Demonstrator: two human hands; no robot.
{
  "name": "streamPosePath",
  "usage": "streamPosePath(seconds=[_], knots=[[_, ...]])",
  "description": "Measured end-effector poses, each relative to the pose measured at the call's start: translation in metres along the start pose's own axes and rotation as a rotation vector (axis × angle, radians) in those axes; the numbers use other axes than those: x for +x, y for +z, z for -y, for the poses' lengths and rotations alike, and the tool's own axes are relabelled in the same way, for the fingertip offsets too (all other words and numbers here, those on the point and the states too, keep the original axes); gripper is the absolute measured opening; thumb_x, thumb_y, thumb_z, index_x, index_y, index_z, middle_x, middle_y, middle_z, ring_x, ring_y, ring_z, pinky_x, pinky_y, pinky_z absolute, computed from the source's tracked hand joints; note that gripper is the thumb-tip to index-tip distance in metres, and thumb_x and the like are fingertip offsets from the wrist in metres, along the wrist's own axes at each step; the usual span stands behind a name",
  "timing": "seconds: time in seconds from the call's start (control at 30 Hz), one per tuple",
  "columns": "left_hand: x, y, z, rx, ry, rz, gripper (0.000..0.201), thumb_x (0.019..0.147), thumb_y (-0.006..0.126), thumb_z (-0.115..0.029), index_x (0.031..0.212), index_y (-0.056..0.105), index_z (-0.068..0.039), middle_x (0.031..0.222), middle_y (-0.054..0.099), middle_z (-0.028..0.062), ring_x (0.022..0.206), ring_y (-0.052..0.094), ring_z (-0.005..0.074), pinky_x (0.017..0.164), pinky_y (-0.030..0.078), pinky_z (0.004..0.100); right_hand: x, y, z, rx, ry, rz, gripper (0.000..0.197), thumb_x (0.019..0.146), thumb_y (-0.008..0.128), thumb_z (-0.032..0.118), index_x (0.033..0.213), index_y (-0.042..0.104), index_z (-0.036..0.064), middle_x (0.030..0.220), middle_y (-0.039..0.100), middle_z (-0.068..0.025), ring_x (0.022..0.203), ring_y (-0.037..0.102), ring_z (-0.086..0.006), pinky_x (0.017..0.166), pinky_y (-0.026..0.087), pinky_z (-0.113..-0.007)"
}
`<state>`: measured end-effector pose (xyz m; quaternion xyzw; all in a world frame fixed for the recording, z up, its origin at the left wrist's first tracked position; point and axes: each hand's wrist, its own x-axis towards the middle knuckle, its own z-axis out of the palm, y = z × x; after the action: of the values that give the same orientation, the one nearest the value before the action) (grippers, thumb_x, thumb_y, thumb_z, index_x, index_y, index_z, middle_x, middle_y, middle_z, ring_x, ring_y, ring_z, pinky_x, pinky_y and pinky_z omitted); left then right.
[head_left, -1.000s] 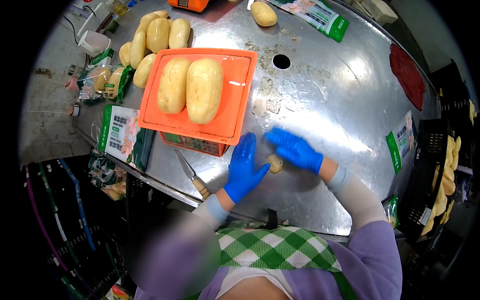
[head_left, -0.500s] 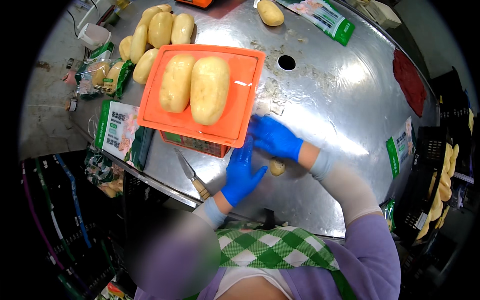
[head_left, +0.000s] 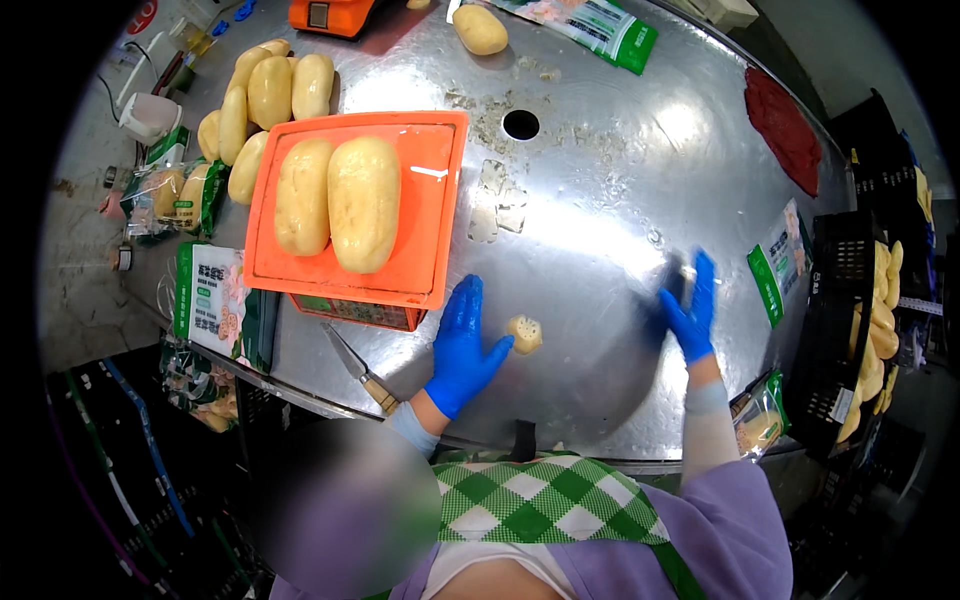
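Observation:
In a blue glove, my left hand (head_left: 463, 352) rests on the metal table, fingers stretched out and thumb apart, holding nothing. Its thumb is close to a small cut end of lotus root (head_left: 525, 334) with holes in its face. My right hand (head_left: 692, 312), also gloved in blue, is off to the right with its fingers spread and nothing in it. Two peeled lotus root segments (head_left: 364, 205) lie side by side on an orange scale (head_left: 425, 235), just beyond my left hand. A knife (head_left: 362, 370) with a wooden handle lies left of that hand.
More lotus root segments (head_left: 270, 92) are heaped behind the scale. Green-and-white packages (head_left: 222, 300) lie at the left edge, with another (head_left: 779, 262) at the right. A red cloth (head_left: 782, 130) lies far right, above a black crate (head_left: 835, 320) of lotus root. The table has a round hole (head_left: 521, 125).
My right hand has left the scale's side and moved far to the right, its fingers spreading. My left hand stays near the scale. The view has shifted, and the cut end now shows its holes.

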<state>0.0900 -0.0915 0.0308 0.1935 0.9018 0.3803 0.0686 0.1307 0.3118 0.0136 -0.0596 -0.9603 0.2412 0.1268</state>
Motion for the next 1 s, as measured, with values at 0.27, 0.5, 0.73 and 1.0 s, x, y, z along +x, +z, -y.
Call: streamPosePath(seconds=[0.27,0.5,0.73,1.0], knots=[[0.015,0.016,0.0,-0.007,0.055,0.044,0.088,0.082,0.069,-0.03,0.147,0.022,0.004,0.151,0.026,0.0248,0.139,0.027,0.0395,0.114,0.025,0.0448,-0.087,-0.019,-0.087,-0.376,0.25,-0.021,0.106,0.074,0.074,0.053,0.145,0.024,-0.008,0.151,0.024,-0.0287,0.141,0.022,-0.0417,0.117,0.017,-0.046],[0.022,0.024,-0.006,-0.044,0.029,0.078,0.088,0.082,0.069,-0.032,0.148,0.022,0.004,0.152,0.026,0.0243,0.14,0.026,0.0385,0.115,0.024,0.0439,0.042,0.04,-0.008,-0.33,0.174,0.065,0.108,0.075,0.068,0.061,0.145,0.023,-0.008,0.151,0.025,-0.0277,0.14,0.024,-0.0418,0.115,0.02,-0.046],[0.017,0.024,-0.004,-0.056,-0.003,0.065,0.087,0.082,0.071,-0.031,0.147,0.024,0.003,0.152,0.027,0.024,0.14,0.028,0.038,0.114,0.025,0.0438,0.135,0.11,0.052,-0.293,0.002,0.156,0.084,0.09,0.05,0.055,0.151,0.018,0.006,0.156,0.016,-0.021,0.143,0.018,-0.0395,0.115,0.017,-0.049],[0.015,0.018,-0.004,-0.04,-0.019,0.065,0.087,0.083,0.069,-0.032,0.148,0.023,0.001,0.152,0.027,0.0229,0.139,0.029,0.0379,0.114,0.025,0.0434,0.201,0.15,0.128,-0.412,0.208,0.275,0.066,0.097,0.037,0.049,0.153,0.014,0.0247,0.158,0.014,-0.0142,0.144,0.017,-0.0358,0.112,0.01,-0.062]])
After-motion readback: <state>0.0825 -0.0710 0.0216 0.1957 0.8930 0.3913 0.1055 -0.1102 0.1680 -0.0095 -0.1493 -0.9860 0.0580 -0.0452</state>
